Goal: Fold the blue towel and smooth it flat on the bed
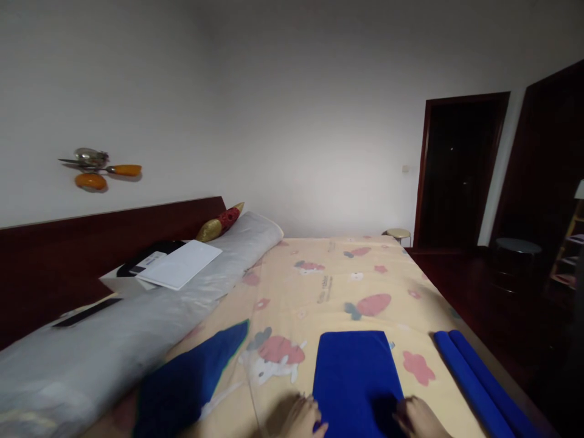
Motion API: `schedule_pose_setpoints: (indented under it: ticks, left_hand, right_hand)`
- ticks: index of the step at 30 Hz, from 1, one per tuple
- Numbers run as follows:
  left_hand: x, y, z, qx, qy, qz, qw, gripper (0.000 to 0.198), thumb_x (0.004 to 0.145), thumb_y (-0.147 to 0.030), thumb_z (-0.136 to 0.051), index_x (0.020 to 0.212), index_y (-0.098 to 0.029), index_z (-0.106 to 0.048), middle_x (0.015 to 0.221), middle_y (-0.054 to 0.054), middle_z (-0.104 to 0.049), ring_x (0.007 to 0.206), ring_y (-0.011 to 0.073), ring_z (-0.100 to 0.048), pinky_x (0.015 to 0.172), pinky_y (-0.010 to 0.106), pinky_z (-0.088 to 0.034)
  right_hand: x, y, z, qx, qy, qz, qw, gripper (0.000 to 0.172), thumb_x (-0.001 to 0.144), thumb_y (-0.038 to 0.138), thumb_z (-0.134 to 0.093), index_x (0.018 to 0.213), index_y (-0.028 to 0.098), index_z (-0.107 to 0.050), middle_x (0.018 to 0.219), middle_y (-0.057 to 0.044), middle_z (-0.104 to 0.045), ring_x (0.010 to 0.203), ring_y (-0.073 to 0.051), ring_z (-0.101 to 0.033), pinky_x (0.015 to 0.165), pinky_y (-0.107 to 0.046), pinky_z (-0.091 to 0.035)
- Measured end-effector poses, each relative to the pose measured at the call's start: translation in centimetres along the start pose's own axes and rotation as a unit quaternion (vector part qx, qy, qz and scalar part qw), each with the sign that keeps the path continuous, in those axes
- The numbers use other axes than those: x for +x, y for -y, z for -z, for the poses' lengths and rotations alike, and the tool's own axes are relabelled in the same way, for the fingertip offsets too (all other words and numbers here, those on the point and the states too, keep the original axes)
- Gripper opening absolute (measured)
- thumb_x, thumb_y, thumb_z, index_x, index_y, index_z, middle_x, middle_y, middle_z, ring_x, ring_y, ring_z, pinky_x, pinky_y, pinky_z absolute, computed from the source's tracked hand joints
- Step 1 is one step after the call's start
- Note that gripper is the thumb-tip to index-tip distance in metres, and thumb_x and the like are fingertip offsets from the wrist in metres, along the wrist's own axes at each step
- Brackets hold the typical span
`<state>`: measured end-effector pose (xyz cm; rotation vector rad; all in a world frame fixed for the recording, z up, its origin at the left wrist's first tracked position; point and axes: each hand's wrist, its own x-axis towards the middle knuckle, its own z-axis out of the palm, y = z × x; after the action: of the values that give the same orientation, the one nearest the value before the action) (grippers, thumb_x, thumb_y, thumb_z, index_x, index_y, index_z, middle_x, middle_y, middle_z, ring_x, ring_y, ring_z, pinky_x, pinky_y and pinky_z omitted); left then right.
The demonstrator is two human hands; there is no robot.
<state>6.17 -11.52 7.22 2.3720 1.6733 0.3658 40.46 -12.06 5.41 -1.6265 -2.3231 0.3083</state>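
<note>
A folded blue cloth [353,371] lies flat on the patterned yellow bedsheet [319,286] right in front of me. My left hand [302,418] grips its near left corner with curled fingers. At the cloth's near right corner my right hand [417,418] is closed on the edge. Both hands are cut off by the bottom of the picture. Another blue cloth [191,380] lies spread to the left. Two rolled blue cloths [479,380] lie side by side to the right, near the bed's edge.
A long grey bolster [137,322] runs along the dark wooden headboard [68,255], with a white paper [180,264] and a red and gold cushion [221,222] on it. A round stool [398,233] and a dark doorway [460,170] stand beyond the bed.
</note>
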Motion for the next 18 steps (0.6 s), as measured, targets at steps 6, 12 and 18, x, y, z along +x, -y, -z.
schedule_pose_setpoints:
  ticks: [6, 12, 18]
  left_hand:
    - [3.1, -4.6, -4.2, -0.009, -0.008, 0.066, 0.998, 0.055, 0.09, -0.026, -0.02, 0.143, -0.025, -0.032, 0.153, 0.004, -0.043, 0.141, 0.0194, -0.038, 0.118, 0.045, -0.036]
    - [0.9, -5.7, -10.7, 0.006, -0.026, 0.019, 0.999, 0.061, 0.088, -0.021, -0.028, 0.143, -0.035, -0.005, 0.157, -0.003, -0.025, 0.145, 0.0191, -0.029, 0.12, 0.05, -0.035]
    - [0.6, -3.7, -14.1, 0.067, -0.044, 0.026, 0.996, 0.067, 0.084, -0.018, -0.035, 0.14, -0.035, -0.002, 0.152, -0.002, -0.03, 0.139, 0.0199, -0.04, 0.112, 0.044, -0.046]
  right_hand:
    - [3.6, 4.4, -4.4, 0.027, 0.033, -0.042, 0.998, 0.053, 0.086, 0.024, -0.028, 0.135, 0.015, -0.046, 0.146, -0.013, -0.047, 0.135, -0.028, -0.044, 0.112, -0.047, -0.039]
    - [2.2, 6.5, -11.7, 0.047, 0.031, 0.0, 0.998, 0.052, 0.092, 0.033, -0.027, 0.143, 0.022, -0.026, 0.153, -0.004, -0.028, 0.142, -0.022, -0.028, 0.116, -0.044, -0.035]
    - [2.1, 4.8, -16.0, -0.056, -0.131, 0.101, 0.985, 0.06, 0.09, 0.031, -0.038, 0.143, 0.027, -0.01, 0.144, -0.004, -0.04, 0.128, -0.024, -0.049, 0.098, -0.04, -0.055]
